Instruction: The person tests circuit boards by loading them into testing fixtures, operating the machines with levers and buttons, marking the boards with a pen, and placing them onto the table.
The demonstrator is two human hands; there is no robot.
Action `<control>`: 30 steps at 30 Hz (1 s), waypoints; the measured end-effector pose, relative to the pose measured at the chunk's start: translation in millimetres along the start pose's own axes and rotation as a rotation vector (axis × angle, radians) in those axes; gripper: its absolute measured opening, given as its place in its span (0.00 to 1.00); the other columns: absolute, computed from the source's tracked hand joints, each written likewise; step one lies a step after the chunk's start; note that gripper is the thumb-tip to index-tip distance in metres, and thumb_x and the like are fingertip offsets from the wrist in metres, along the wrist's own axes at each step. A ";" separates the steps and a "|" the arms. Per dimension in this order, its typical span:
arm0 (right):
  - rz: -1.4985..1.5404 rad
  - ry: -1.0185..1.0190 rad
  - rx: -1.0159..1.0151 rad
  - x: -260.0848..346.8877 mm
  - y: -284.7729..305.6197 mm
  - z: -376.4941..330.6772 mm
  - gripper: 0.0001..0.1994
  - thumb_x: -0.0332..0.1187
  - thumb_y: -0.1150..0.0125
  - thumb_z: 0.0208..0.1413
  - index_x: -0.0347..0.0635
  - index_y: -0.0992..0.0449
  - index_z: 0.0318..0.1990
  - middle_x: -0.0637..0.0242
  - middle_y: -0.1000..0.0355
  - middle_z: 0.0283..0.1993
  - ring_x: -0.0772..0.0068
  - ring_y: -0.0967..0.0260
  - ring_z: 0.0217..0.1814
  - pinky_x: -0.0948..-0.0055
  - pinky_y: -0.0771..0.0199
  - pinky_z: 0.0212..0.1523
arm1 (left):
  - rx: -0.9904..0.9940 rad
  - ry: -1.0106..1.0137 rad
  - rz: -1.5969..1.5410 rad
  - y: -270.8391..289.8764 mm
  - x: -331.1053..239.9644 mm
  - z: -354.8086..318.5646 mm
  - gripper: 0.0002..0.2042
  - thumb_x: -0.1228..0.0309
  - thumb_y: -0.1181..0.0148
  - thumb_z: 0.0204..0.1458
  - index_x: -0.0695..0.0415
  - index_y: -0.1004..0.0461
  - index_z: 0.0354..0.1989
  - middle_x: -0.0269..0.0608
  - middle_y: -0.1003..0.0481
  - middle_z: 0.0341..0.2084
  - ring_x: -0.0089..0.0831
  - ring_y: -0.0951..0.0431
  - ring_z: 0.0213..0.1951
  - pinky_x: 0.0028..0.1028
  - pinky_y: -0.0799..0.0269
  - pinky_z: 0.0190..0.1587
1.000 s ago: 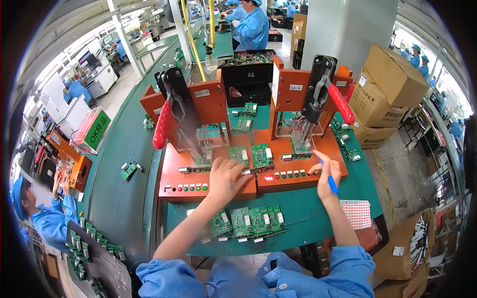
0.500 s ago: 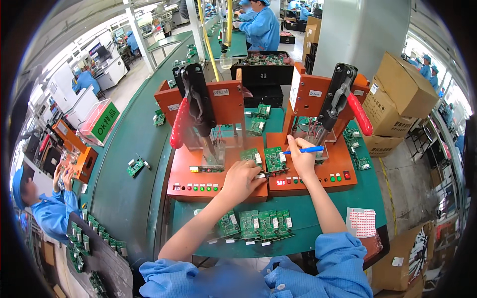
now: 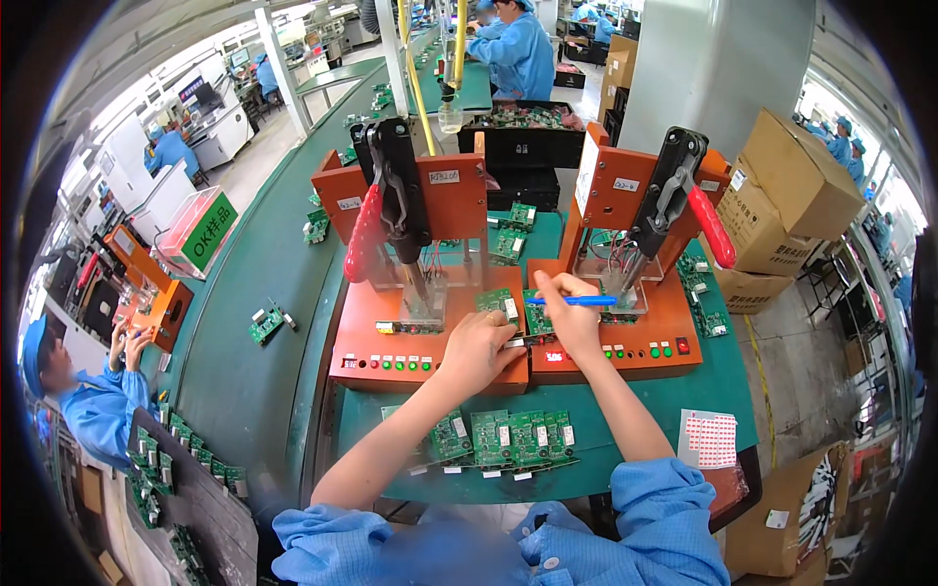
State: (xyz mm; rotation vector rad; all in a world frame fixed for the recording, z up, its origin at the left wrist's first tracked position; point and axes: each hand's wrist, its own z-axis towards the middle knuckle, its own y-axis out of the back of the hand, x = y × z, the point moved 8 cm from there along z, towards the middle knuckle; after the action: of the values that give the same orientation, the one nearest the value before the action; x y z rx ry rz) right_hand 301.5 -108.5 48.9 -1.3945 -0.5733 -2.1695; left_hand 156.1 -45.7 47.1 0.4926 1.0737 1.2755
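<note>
My right hand (image 3: 570,317) is closed around a blue pen (image 3: 592,301), its tip end pointing left over a green circuit board (image 3: 534,311) that the hand partly covers. My left hand (image 3: 473,354) pinches the near edge of the boards, fingers bent, beside another green circuit board (image 3: 498,304) with a white part. Both hands are over the front of two orange test fixtures, the left fixture (image 3: 371,335) and the right fixture (image 3: 657,330). Each fixture carries a toggle clamp, the left with a red handle (image 3: 364,234) and the right with a red handle (image 3: 712,228).
Several green circuit boards (image 3: 528,439) lie in a row at the near edge of the green table. A sheet of red-and-white labels (image 3: 709,439) is at the right. One loose board (image 3: 271,323) sits on the conveyor (image 3: 230,391). Cardboard boxes (image 3: 791,186) stand to the right.
My right hand has moved left with the pen, closer to my left hand, and now covers more of the right board. My left hand stays at the boards' edge.
</note>
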 end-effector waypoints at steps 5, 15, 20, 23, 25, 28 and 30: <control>-0.165 0.014 0.052 -3.7 -13.0 -1.8 0.17 0.37 0.33 0.58 0.34 0.23 0.22 0.67 0.31 0.15 0.86 0.41 0.18 0.75 0.43 0.20 | -0.017 -0.008 -0.006 -2.2 -0.9 0.7 0.12 0.66 0.29 0.43 0.58 0.21 0.33 0.42 0.26 0.30 0.45 0.24 0.36 0.41 0.29 0.42; -0.046 0.110 -0.059 6.0 3.9 -4.9 0.17 0.39 0.36 0.62 0.38 0.22 0.24 0.73 0.29 0.19 0.86 0.37 0.20 0.79 0.42 0.22 | -0.077 -0.020 -0.100 0.5 5.2 -8.8 0.13 0.64 0.31 0.48 0.60 0.20 0.36 0.45 0.25 0.32 0.46 0.23 0.38 0.42 0.27 0.41; -0.003 0.108 -0.073 33.9 39.4 -27.4 0.12 0.35 0.41 0.65 0.37 0.21 0.33 0.72 0.27 0.25 0.84 0.35 0.23 0.79 0.35 0.26 | -0.041 0.252 -0.388 87.9 -11.3 -65.9 0.14 0.66 0.31 0.51 0.64 0.20 0.40 0.50 0.22 0.35 0.41 0.21 0.40 0.34 0.26 0.43; -0.055 0.136 0.041 31.1 63.1 -42.2 0.12 0.34 0.45 0.68 0.37 0.23 0.34 0.70 0.28 0.31 0.84 0.33 0.29 0.82 0.35 0.29 | -0.233 0.357 -0.412 172.1 -26.8 -137.9 0.16 0.70 0.29 0.48 0.65 0.20 0.43 0.49 0.22 0.34 0.35 0.21 0.37 0.32 0.28 0.42; -0.077 0.148 0.085 19.5 74.7 -53.1 0.12 0.34 0.47 0.69 0.37 0.25 0.34 0.71 0.29 0.32 0.84 0.35 0.30 0.81 0.36 0.30 | -0.277 0.632 -0.032 239.6 -38.4 -202.0 0.15 0.67 0.31 0.51 0.63 0.20 0.43 0.47 0.21 0.37 0.34 0.20 0.39 0.31 0.27 0.43; -0.178 0.160 0.231 16.1 84.0 -72.4 0.11 0.33 0.47 0.68 0.36 0.26 0.34 0.72 0.31 0.31 0.83 0.38 0.30 0.80 0.38 0.33 | -0.601 0.964 0.519 334.5 -63.7 -319.2 0.14 0.66 0.32 0.50 0.61 0.19 0.43 0.44 0.20 0.35 0.34 0.20 0.37 0.31 0.27 0.43; -0.172 0.152 0.289 8.5 81.8 -87.3 0.11 0.32 0.46 0.67 0.35 0.26 0.34 0.72 0.32 0.30 0.83 0.38 0.30 0.80 0.39 0.33 | -0.895 1.179 0.697 384.2 -74.6 -434.4 0.14 0.66 0.33 0.52 0.63 0.20 0.42 0.45 0.18 0.32 0.32 0.21 0.34 0.30 0.27 0.41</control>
State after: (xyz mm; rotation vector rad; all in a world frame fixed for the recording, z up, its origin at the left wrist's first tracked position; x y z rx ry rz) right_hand 286.3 -225.9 29.5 -1.0511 -0.9354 -2.1945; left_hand -407.8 -116.3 184.7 -0.7595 1.0938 2.6108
